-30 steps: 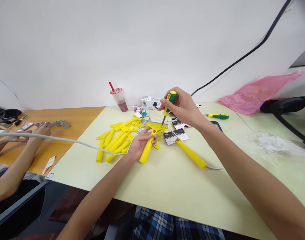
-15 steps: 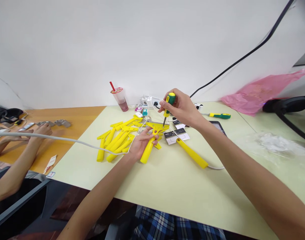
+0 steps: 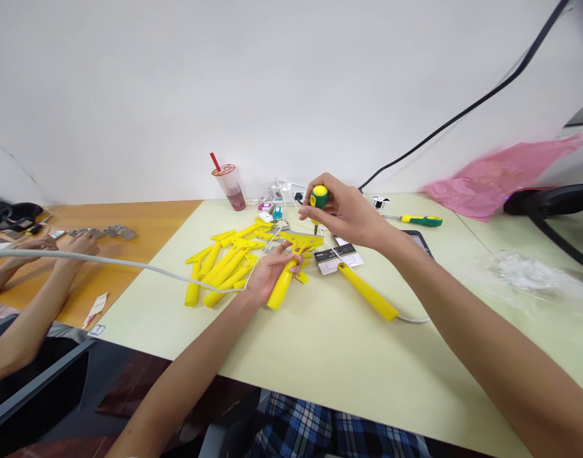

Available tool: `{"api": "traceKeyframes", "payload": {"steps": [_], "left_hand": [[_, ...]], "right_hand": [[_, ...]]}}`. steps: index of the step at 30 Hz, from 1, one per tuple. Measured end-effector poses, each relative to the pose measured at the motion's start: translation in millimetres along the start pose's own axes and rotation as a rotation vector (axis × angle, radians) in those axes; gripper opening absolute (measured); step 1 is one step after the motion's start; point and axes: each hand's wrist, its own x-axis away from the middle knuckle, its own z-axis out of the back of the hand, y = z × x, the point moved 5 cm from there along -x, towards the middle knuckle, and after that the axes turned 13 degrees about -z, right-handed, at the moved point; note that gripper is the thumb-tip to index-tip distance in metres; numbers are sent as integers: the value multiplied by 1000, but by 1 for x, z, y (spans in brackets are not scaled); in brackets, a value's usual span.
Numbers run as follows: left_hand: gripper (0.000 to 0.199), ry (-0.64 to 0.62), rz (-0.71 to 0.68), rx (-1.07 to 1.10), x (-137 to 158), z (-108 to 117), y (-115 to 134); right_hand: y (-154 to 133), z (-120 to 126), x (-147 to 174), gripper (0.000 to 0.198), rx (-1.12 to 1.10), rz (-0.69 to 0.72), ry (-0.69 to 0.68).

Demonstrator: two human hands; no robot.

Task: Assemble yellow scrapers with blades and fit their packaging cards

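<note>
My left hand point(image 3: 271, 272) is closed around a yellow scraper point(image 3: 282, 285), near where its handle meets the wide head. Between the fingers of my right hand point(image 3: 344, 207) is a green-and-yellow screwdriver point(image 3: 319, 196), its butt tilted toward me. The shaft points down toward the right side of the scraper's head; whether the tip touches it I cannot tell. Several more yellow scrapers point(image 3: 229, 262) lie piled left of my left hand. To the right, a single yellow handle point(image 3: 368, 292) rests on the table with a white cable by its end.
A second screwdriver point(image 3: 421, 221) and a dark phone-like device point(image 3: 418, 242) lie on the right. Black-and-white cards point(image 3: 339, 259) sit beneath my right hand. At the back stands a drink cup point(image 3: 231, 191). A white cable point(image 3: 129, 264) crosses the left. A co-worker's hands point(image 3: 84, 243) handle grey pieces.
My right hand has shifted slightly left, and the screwdriver has tilted so its butt faces me more. The scraper and my left hand have stayed nearly still. The co-worker's hands moved a little.
</note>
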Motion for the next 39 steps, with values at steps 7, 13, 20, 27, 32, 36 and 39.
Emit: {"api": "traceKeyframes", "payload": {"steps": [7,13,20,27,32,36,39], "left_hand": [[41,23,-18,-2,0,0,0],[42,5,-10,-16,1,-1,-1],[42,-29,-20,-16,1,-1,0],[48,3,-49,-14,1,-3,-5],[51,70,-57,-29,2,-4,-9],[51,59,-56,-35,4,-8,-8],[51,50,-63,-20,5,-9,-6]], "right_hand": [[-2,-5,2,42,-70,-5,-39],[1,-8,0,41,-10,13,-62],[3,-4,0,42,30,27,-31],[9,-11,-2,35,110,72,-23],[6,-15,0,28,256,163,-53],[-1,-10,2,35,281,200,-53],[-5,-3,2,34,269,192,-19]]}}
